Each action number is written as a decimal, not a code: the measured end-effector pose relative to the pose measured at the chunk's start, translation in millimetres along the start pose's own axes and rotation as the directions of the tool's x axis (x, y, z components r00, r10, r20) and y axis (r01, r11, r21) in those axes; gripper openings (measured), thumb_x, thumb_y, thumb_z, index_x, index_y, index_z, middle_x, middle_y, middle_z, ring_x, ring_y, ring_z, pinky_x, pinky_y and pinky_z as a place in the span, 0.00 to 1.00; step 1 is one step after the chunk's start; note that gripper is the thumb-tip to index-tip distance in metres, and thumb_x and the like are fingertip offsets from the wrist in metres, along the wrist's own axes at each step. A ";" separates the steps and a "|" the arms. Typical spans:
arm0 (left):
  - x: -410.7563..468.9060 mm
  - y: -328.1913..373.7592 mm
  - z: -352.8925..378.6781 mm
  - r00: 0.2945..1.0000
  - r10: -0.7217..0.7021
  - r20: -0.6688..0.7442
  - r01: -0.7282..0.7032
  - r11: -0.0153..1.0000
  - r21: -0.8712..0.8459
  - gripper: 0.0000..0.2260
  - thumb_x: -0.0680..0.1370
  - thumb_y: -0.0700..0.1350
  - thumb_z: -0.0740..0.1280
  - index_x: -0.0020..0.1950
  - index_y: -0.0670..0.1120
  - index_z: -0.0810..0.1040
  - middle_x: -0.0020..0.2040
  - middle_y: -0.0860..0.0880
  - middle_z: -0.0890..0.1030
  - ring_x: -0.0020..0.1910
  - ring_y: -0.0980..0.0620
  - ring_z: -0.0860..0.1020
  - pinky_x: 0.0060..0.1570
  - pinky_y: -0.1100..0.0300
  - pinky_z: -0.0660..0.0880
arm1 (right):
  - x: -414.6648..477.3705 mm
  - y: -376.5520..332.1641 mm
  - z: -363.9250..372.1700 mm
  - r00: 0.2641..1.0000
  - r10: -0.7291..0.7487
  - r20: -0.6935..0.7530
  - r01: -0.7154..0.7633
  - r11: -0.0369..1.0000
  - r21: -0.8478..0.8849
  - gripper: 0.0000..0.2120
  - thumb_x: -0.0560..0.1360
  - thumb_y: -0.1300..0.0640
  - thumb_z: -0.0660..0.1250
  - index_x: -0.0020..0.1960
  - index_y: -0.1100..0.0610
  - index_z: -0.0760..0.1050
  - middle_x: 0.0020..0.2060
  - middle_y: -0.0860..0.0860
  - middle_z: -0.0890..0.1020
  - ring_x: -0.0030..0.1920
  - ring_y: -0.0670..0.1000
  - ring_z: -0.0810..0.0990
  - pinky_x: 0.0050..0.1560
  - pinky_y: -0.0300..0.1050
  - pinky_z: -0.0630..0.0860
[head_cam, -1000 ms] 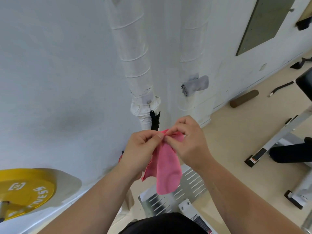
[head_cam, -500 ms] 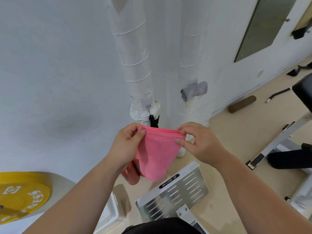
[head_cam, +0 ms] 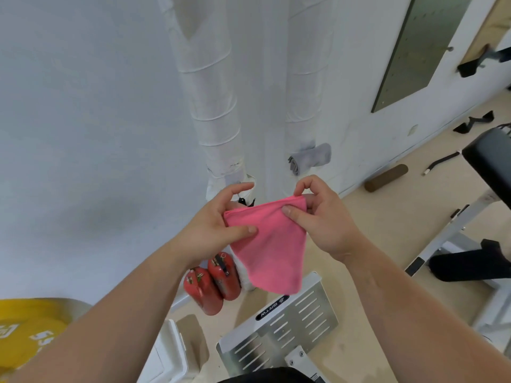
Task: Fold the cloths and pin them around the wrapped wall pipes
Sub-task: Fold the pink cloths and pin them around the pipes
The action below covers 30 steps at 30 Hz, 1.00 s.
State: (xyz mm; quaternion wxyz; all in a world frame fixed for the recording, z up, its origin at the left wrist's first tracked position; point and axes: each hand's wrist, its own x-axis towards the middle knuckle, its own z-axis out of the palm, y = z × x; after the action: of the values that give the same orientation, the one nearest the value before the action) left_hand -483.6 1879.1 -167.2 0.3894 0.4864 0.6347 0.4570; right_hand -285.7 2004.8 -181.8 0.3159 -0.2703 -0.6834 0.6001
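Pinched at the top corners between both sets of fingers, left hand [head_cam: 213, 230] and right hand [head_cam: 326, 219] closed on the pink cloth [head_cam: 272, 244], folded edge stretched taut, rest hanging below, likely to square the fold. Beyond the fingers, two wrapped pipes [head_cam: 213, 111]; grey cloth [head_cam: 309, 158] already fixed on the right one.

Beige floor [head_cam: 367, 222] bears two red extinguishers [head_cam: 211, 283] and brown roller [head_cam: 385, 178].

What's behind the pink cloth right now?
Behind the pink cloth: the left wrapped pipe's foot, a black clip, red extinguishers. The pipe's base is covered.
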 end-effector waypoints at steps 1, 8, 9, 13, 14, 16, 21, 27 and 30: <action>3.9 5.1 -1.3 0.998 0.013 0.066 -0.018 0.997 0.075 0.32 0.74 0.38 0.77 0.70 0.63 0.72 0.53 0.45 0.83 0.49 0.45 0.84 0.52 0.53 0.81 | -0.4 -0.8 0.8 1.000 0.006 0.008 -0.006 1.000 0.024 0.13 0.77 0.66 0.70 0.49 0.51 0.70 0.33 0.60 0.79 0.36 0.54 0.73 0.39 0.51 0.69; 29.7 49.3 -3.1 0.935 -0.102 0.339 -0.022 0.939 0.343 0.38 0.75 0.48 0.77 0.74 0.73 0.59 0.62 0.55 0.79 0.51 0.45 0.83 0.51 0.53 0.82 | -4.7 -3.9 -1.9 0.994 0.045 0.101 -0.053 0.996 0.075 0.15 0.77 0.66 0.70 0.55 0.52 0.69 0.36 0.61 0.82 0.39 0.55 0.79 0.41 0.51 0.76; 31.1 52.7 -0.7 0.925 -0.096 0.369 -0.052 0.927 0.371 0.38 0.76 0.46 0.75 0.75 0.73 0.58 0.60 0.54 0.80 0.51 0.44 0.82 0.52 0.51 0.82 | -4.5 -2.7 -2.4 0.993 0.046 0.105 -0.054 0.996 0.076 0.15 0.77 0.66 0.71 0.55 0.52 0.69 0.36 0.61 0.82 0.39 0.56 0.79 0.42 0.52 0.76; 32.3 53.8 7.9 0.931 -0.025 0.363 -0.109 0.933 0.344 0.35 0.78 0.38 0.69 0.74 0.71 0.62 0.44 0.40 0.78 0.40 0.47 0.76 0.40 0.53 0.75 | -5.6 0.1 -4.9 0.998 0.040 0.054 -0.045 0.994 0.103 0.15 0.77 0.65 0.71 0.51 0.54 0.65 0.40 0.70 0.81 0.38 0.59 0.79 0.42 0.57 0.74; 31.2 52.4 9.1 0.937 -0.012 0.350 -0.113 0.936 0.334 0.31 0.79 0.38 0.68 0.72 0.70 0.66 0.43 0.38 0.76 0.38 0.48 0.75 0.37 0.56 0.74 | -6.0 0.9 -5.3 0.999 0.035 0.033 -0.039 0.991 0.126 0.15 0.78 0.65 0.70 0.50 0.54 0.64 0.39 0.70 0.80 0.38 0.59 0.78 0.42 0.58 0.73; 28.4 50.9 13.3 0.943 0.038 0.330 -0.164 0.917 0.364 0.22 0.80 0.38 0.66 0.65 0.64 0.74 0.44 0.39 0.76 0.38 0.49 0.73 0.38 0.60 0.72 | -6.3 4.0 -6.3 1.000 0.009 -0.011 -0.007 0.987 0.159 0.14 0.77 0.66 0.70 0.48 0.54 0.65 0.37 0.67 0.78 0.39 0.57 0.76 0.43 0.56 0.71; 27.0 48.3 23.8 0.981 0.120 0.150 -0.164 0.930 0.330 0.15 0.81 0.33 0.63 0.44 0.50 0.83 0.38 0.64 0.80 0.35 0.64 0.75 0.36 0.73 0.68 | -10.5 17.3 -5.0 0.999 0.029 0.015 -0.032 0.965 0.259 0.20 0.74 0.69 0.72 0.54 0.56 0.64 0.43 0.69 0.80 0.43 0.56 0.79 0.44 0.50 0.76; 36.3 36.6 12.7 0.998 0.040 0.041 -0.054 0.890 0.453 0.18 0.81 0.35 0.62 0.47 0.53 0.87 0.48 0.60 0.81 0.46 0.64 0.76 0.45 0.71 0.69 | -10.9 62.5 9.9 0.912 0.307 0.271 -0.250 0.942 -0.226 0.25 0.68 0.66 0.77 0.62 0.54 0.76 0.51 0.50 0.85 0.49 0.49 0.84 0.50 0.47 0.83; 36.4 24.7 0.0 0.997 0.020 -0.079 0.018 0.889 0.457 0.20 0.82 0.34 0.60 0.51 0.55 0.86 0.53 0.58 0.80 0.51 0.64 0.76 0.47 0.74 0.68 | -19.5 88.0 14.2 0.883 0.387 0.267 -0.313 0.907 -0.282 0.20 0.66 0.58 0.75 0.57 0.58 0.79 0.50 0.60 0.85 0.52 0.58 0.85 0.58 0.62 0.79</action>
State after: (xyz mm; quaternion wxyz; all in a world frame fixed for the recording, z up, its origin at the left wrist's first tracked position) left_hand -485.2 1917.2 -145.4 0.2374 0.5457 0.7396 0.3143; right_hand -284.5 1992.8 -272.2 0.0543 -0.3250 -0.7295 0.5993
